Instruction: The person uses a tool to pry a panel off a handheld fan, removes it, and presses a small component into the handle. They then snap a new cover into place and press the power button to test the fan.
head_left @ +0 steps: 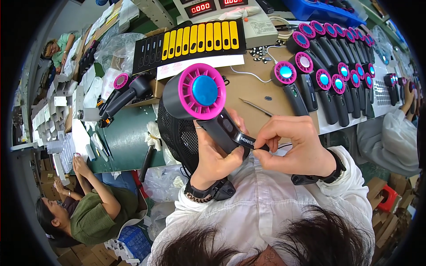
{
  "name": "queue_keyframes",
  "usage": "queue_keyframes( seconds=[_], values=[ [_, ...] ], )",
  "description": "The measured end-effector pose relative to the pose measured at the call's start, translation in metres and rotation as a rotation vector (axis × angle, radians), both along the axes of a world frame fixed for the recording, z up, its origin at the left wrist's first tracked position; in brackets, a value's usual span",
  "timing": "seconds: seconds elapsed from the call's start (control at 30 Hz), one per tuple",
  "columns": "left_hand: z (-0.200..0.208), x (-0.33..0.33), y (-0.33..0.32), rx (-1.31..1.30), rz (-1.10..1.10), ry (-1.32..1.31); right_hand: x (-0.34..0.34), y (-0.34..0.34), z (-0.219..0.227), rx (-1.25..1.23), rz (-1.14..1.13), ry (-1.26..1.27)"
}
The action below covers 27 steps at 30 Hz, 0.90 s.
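Observation:
A black handheld fan (pixel 194 95) with a pink ring and a shiny blue centre is tilted up in front of me. My left hand (pixel 217 153) wraps round its handle, with the thumb on the front near the lower end. Between the thumb and fingers of my right hand (pixel 293 144) is the end of a dark strip-shaped panel (pixel 247 141) with pale lettering, which lies against the handle. Whether the panel is fully seated cannot be seen. A wristband with a small black device sits on each of my wrists.
Several similar fans (pixel 339 84) lie in rows at the right. Yellow strips fill a black sheet (pixel 151 52) beyond my hands. A thin tool (pixel 256 107) lies on the brown board near small dark parts. A co-worker in green (pixel 100 213) sits at the left; another person's arm shows far right.

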<state>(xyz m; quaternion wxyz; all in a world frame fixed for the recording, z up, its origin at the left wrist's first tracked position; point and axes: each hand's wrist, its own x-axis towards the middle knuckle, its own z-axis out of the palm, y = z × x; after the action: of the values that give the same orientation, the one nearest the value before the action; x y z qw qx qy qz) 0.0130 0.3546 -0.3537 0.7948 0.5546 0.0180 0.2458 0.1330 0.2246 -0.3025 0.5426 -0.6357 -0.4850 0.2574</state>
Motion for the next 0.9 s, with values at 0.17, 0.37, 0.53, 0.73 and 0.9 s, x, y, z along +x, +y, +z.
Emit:
queue_keyframes(
  seconds=[0.17,0.37,0.53,0.73,0.9],
  values=[
    [0.000,0.001,0.003,-0.008,0.125,0.109,0.013,0.000,0.007,0.004,0.028,-0.069],
    [0.008,0.000,0.003,-0.212,0.139,0.136,0.021,-0.009,0.005,-0.012,-0.018,0.063],
    [0.001,0.010,0.006,-0.623,0.070,0.118,0.030,-0.010,-0.029,0.004,-0.166,0.435],
    [-0.025,0.013,0.014,-0.838,-0.026,0.046,0.040,-0.027,-0.075,-0.063,-0.150,0.762],
    [-0.025,0.005,0.021,-0.788,-0.006,0.024,0.041,-0.034,-0.097,0.008,-0.276,0.877]
  ],
)
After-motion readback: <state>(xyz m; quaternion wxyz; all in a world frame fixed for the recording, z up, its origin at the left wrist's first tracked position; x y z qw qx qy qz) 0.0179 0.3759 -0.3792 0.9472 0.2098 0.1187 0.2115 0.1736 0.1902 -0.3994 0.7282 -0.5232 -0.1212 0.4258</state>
